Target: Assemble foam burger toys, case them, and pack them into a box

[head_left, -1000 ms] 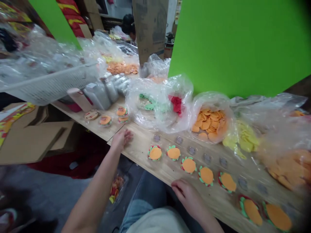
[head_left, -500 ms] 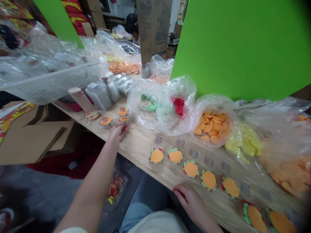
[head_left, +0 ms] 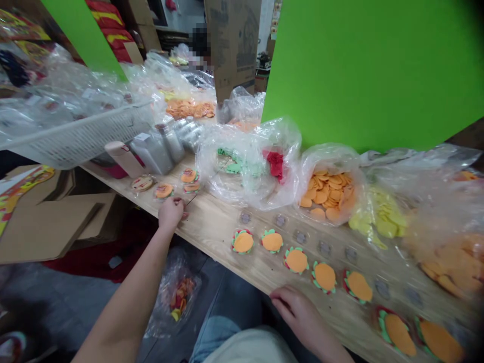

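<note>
My left hand [head_left: 172, 212] reaches to the table's front edge, its fingers curled together just below an orange round piece with printed lettering [head_left: 164, 190] in clear wrapping. Whatever the fingertips may hold is hidden. Two similar orange pieces [head_left: 189, 175] lie just beyond it, and a cream-coloured round piece [head_left: 142, 183] to the left. My right hand [head_left: 293, 308] rests on the table edge, thumb and forefinger apart, with nothing seen in it. Beside it runs a row of orange foam rounds [head_left: 297, 260] on green and red layers, shaped like burgers.
Behind that row sit several small clear packs [head_left: 301, 237]. Plastic bags hold green pieces [head_left: 245, 164], red pieces [head_left: 275, 164], orange rounds [head_left: 328, 194] and yellow pieces [head_left: 387, 217]. A white basket [head_left: 83, 133], a pink bottle [head_left: 123, 157] and flat cardboard [head_left: 49, 222] are at left.
My left hand has drawn back a little to the left and towards me, and its fingers have curled in. My right hand stays in place.
</note>
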The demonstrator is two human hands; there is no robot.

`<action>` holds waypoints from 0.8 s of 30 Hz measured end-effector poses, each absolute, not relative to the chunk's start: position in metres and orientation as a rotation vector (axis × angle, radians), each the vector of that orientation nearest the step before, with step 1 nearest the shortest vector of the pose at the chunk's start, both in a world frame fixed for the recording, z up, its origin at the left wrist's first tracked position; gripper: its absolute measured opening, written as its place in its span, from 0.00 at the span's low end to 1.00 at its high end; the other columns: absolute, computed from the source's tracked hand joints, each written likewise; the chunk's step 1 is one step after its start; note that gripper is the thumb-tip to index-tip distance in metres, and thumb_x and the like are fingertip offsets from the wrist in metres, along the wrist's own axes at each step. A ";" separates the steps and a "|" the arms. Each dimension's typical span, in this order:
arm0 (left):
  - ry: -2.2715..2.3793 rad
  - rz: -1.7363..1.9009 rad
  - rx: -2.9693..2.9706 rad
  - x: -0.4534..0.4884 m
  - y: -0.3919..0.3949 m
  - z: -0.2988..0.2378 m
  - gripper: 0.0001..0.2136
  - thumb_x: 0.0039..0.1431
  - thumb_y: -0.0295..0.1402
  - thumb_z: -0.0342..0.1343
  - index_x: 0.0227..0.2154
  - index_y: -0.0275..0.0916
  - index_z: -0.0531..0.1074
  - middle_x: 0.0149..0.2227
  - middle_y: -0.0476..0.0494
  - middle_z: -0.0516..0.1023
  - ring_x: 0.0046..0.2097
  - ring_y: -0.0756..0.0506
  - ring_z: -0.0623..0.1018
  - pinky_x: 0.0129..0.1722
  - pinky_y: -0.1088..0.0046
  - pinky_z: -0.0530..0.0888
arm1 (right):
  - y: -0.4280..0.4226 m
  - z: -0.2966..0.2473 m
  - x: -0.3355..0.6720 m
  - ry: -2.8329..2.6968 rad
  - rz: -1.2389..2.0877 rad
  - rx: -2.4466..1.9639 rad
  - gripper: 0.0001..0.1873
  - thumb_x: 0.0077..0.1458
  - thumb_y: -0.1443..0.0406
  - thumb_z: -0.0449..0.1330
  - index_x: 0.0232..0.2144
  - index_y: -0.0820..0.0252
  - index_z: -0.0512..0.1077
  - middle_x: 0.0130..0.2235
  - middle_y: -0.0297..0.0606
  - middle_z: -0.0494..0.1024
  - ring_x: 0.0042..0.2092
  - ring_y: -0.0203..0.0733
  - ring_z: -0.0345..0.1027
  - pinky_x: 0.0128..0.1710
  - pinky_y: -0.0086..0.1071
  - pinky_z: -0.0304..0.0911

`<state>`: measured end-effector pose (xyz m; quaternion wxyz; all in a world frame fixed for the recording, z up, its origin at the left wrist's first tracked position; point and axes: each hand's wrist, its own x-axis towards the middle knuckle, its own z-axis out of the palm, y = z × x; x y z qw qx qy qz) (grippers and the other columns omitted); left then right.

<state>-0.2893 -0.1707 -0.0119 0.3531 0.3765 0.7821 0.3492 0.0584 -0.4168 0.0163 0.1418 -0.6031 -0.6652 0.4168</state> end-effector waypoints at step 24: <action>2.165 0.870 1.372 -0.300 -0.152 -0.010 0.13 0.55 0.32 0.46 0.40 0.32 0.71 0.41 0.27 0.74 0.47 0.34 0.73 0.45 0.60 0.67 | -0.077 0.051 -0.191 -1.503 0.993 -1.869 0.38 0.45 0.46 0.58 0.47 0.73 0.62 0.44 0.56 0.72 0.46 0.55 0.67 0.42 0.40 0.61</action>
